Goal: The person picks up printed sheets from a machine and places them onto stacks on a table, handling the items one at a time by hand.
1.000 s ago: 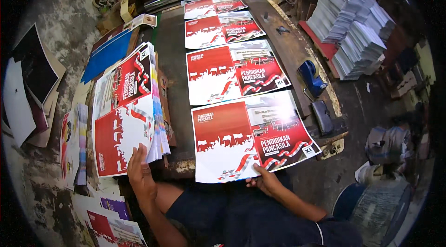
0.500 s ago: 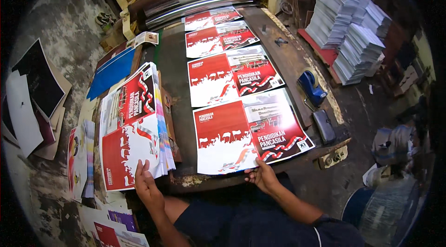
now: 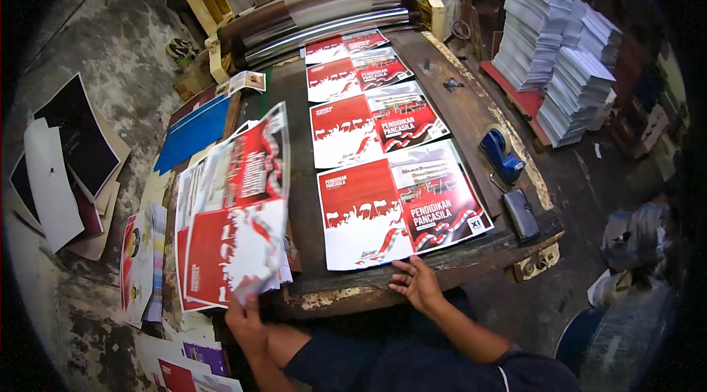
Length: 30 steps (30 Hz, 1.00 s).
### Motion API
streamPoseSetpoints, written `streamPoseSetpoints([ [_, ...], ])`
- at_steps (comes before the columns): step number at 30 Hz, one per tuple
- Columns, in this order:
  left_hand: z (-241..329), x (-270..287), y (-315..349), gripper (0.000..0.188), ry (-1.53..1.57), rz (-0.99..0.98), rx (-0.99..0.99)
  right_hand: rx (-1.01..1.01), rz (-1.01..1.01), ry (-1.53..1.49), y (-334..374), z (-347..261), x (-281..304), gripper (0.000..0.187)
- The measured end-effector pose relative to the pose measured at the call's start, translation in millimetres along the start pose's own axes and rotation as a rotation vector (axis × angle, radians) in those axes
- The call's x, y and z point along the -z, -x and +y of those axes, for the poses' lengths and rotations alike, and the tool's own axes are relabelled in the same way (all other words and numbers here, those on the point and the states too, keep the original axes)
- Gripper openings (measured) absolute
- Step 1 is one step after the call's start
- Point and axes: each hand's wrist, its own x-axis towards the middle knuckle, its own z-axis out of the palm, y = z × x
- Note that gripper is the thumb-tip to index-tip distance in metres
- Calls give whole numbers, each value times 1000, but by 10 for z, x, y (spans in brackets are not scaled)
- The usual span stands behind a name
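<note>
My left hand [image 3: 247, 324] is closed on the near edge of a red and white printed cover sheet [image 3: 254, 233]. That sheet is lifted and curved above a stack of like sheets [image 3: 188, 193] at the left of the table. A row of several matching covers runs away from me down the middle. Just off the near edge of the closest cover [image 3: 364, 208] is my right hand [image 3: 418, 285], its fingers spread and nothing in it.
Metal rollers [image 3: 324, 20] stand at the table's far end. A blue tape dispenser [image 3: 503, 156] and a dark case [image 3: 520, 214] lie at the right. Beyond are tall paper stacks [image 3: 534, 38]. A blue sheet [image 3: 191, 132] lies left; another print pile [image 3: 143, 263] stands below it.
My left hand has taken hold of the stack's top sheet and raised it, swinging it rightward. My right hand has come away from the nearest cover's edge and opened. The whole view has shifted slightly.
</note>
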Motion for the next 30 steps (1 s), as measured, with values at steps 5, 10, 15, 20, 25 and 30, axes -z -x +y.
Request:
streamPoseSetpoints([
  [5, 170, 33, 161, 27, -107, -373, -397, -29, -186, 50, 297, -219, -218, 45],
  [10, 462, 30, 179, 35, -329, -660, -565, -29, -476, 203, 368, -292, -183, 42],
  [15, 371, 134, 86, 67, -440, -480, -534, -137, -267, 162, 414, -54, 42, 25],
  [20, 152, 49, -420, 84, -599, -256, -400, -248, -157, 168, 308, 19, 374, 28],
  [25, 84, -460, -827, 71, -584, -257, -330, -315, -117, 239, 20, -375, 280, 33],
  [30, 94, -914, -1292, 46, -407, -215, -302, -354, -108, 223, -206, -685, 236, 32],
])
